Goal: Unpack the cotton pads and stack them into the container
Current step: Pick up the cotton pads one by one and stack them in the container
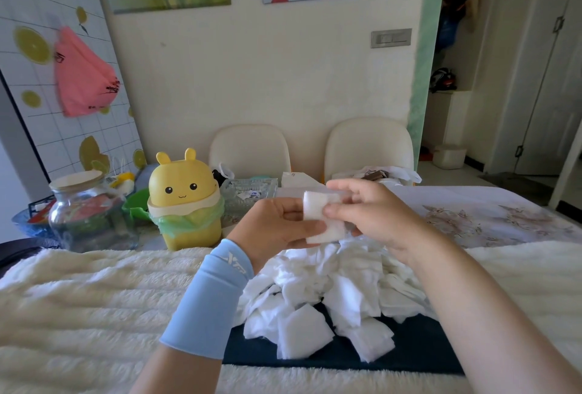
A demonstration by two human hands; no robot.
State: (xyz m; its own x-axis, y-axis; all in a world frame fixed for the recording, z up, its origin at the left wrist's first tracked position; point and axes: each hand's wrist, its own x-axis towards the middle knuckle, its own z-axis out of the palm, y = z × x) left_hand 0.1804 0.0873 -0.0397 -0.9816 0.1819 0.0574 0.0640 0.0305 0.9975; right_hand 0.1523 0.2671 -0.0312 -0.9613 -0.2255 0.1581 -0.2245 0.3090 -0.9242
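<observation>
A small stack of white cotton pads [318, 217] is held up above the table between both hands. My left hand [277, 226], with a light blue sleeve on its wrist, grips the stack from the left. My right hand [371, 214] pinches its right side with thumb and fingers. Below them lies a loose heap of white cotton pads [327, 296] on a dark blue mat [409, 349]. A clear box-like container [315, 193] shows partly behind the hands; its contents are hidden.
A cream fluffy cloth [94, 299] covers the near table. On the left stand a yellow cartoon bin [185, 201] with a green liner and a glass jar [88, 214]. A glass dish [248, 193] sits behind. Two cream chairs [368, 147] stand at the far edge.
</observation>
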